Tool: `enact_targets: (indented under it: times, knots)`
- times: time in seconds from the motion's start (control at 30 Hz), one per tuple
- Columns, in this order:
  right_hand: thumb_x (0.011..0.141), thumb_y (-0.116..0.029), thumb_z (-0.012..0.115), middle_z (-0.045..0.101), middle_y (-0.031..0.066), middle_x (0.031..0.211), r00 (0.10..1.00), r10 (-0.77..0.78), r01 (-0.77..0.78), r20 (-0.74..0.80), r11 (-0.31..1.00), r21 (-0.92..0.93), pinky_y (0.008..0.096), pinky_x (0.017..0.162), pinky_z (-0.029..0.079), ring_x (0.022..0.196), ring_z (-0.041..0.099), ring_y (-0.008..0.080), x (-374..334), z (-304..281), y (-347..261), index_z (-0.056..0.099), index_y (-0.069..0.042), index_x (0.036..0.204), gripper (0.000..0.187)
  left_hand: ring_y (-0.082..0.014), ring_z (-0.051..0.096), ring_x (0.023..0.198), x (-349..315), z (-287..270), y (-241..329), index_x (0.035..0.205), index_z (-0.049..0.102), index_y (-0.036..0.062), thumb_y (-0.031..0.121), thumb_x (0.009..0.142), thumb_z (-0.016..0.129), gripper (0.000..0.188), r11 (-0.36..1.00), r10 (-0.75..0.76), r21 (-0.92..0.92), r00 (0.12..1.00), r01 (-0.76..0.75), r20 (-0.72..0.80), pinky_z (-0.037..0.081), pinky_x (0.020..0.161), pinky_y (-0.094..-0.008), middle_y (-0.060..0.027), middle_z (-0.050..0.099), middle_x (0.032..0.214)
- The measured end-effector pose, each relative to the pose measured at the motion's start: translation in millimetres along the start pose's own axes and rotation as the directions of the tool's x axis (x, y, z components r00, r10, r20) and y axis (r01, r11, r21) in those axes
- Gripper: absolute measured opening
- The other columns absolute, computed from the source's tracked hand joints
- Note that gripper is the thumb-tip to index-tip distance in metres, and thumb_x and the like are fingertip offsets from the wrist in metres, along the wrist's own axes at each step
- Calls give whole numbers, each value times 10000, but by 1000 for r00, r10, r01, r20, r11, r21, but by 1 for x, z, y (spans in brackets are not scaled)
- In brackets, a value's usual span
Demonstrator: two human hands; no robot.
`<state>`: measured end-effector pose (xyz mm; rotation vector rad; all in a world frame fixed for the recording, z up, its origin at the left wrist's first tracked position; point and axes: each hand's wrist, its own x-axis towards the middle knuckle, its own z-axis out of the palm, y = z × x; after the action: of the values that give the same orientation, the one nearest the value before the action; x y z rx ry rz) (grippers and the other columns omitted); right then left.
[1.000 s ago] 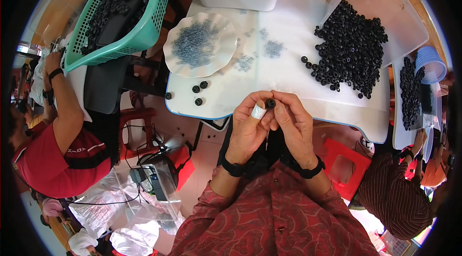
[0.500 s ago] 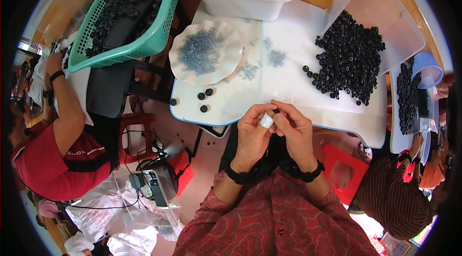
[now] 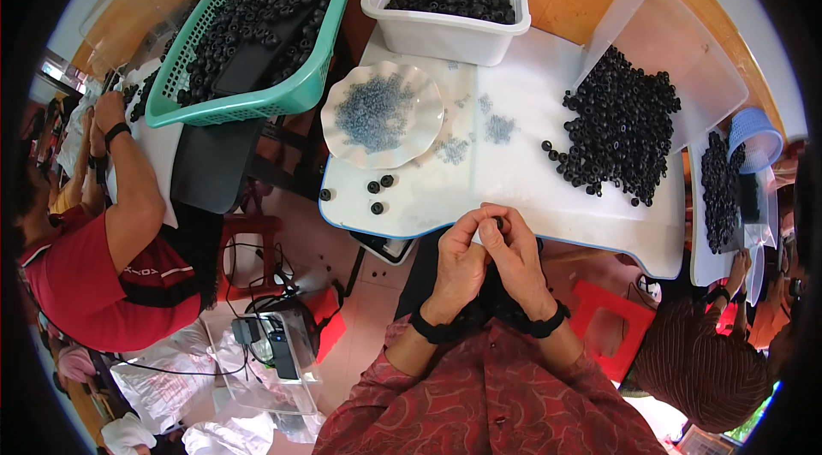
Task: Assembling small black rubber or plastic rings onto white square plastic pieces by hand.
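Just off the front edge of the white table (image 3: pixel 531 207), my left hand (image 3: pixel 458 271) and my right hand (image 3: pixel 521 268) are pressed together, fingers closed. A small black round part (image 3: pixel 498 222) shows between their fingertips; most of it is hidden. To the right on the table lies a heap of similar black ring-like parts (image 3: pixel 621 130). A scalloped white plate (image 3: pixel 425 140) on the left bears tiny clear bluish rings (image 3: pixel 374 111), and more of these rings lie scattered beside it. Several loose black parts (image 3: pixel 377 208) sit near the table's left corner.
A white tub (image 3: pixel 454 46) of black parts stands at the back. Left of it is a green basket (image 3: pixel 248 108). A clear bin (image 3: pixel 685 70) lies tipped behind the heap. One person (image 3: pixel 120 275) works at left, another (image 3: pixel 706 352) at right; a red stool (image 3: pixel 610 327) stands near.
My hands have drawn closer together around the black part. The white wrapping seen at my left hand's fingers is now mostly hidden. The whole view has shifted slightly.
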<state>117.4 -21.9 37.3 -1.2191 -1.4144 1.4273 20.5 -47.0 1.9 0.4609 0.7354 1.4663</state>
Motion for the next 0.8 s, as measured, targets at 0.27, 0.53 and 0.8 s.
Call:
enact_targets:
  times: [0.27, 0.53, 0.8]
  knots:
    - [910, -216, 667, 589, 58, 882, 996, -61, 58, -60, 997, -44, 243, 696, 457, 800, 534, 100, -2, 6, -14, 552, 52, 1110, 354, -39, 492, 820, -4, 12, 6, 1147, 610, -12, -56, 943, 439, 270, 983, 149, 104, 988, -152, 35, 404, 751, -168, 21, 563, 929]
    - [899, -182, 655, 604, 42, 919, 996, -13, 5, -92, 997, -81, 240, 739, 457, 833, 538, 93, -7, 7, -22, 577, 30, 1101, 303, -32, 450, 798, -8, 16, 3, 1166, 583, -19, 31, 989, 485, 209, 988, 154, -12, 987, -154, 42, 400, 744, -176, 50, 477, 889]
    - [915, -274, 666, 616, 113, 825, 979, -172, 155, -104, 975, -159, 297, 638, 495, 715, 597, 159, -12, 8, -23, 518, 71, 1132, 434, -55, 504, 822, -12, 22, 15, 1166, 582, -17, 54, 998, 487, 205, 990, 131, -61, 990, -129, 43, 443, 785, -194, 30, 506, 888]
